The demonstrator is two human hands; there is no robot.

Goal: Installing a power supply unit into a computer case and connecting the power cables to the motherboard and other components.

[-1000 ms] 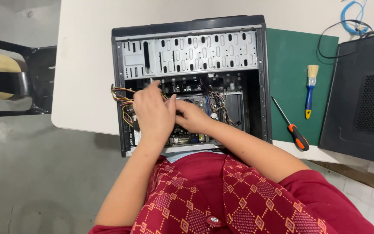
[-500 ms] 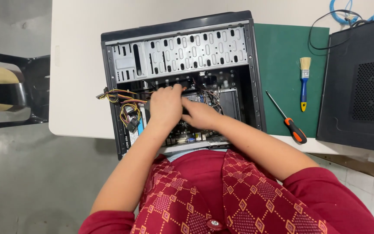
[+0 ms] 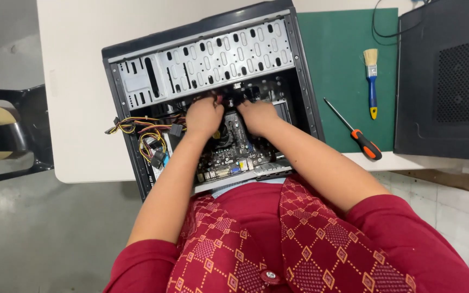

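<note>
An open black computer case (image 3: 303, 81) lies on its side on a white table (image 3: 77, 70). Both my hands reach inside it, over the green motherboard (image 3: 234, 157) and just below the perforated metal drive cage (image 3: 207, 59). My left hand (image 3: 203, 116) is curled into a fist around a dark cable plug with a bit of red showing at my fingertips. My right hand (image 3: 257, 115) sits close beside it, fingers bent onto the same dark plug. A bundle of yellow, red and black wires (image 3: 145, 135) spills out at the case's left side.
A green mat (image 3: 337, 54) lies right of the case with a blue-handled brush (image 3: 372, 81) and an orange-and-black screwdriver (image 3: 362, 140) on it. A second black computer case (image 3: 446, 81) stands at the far right. A dark chair (image 3: 6, 130) is left of the table.
Both hands have moved farther into the case, from the middle of the motherboard up to the edge of the drive cage. The view has shifted closer.
</note>
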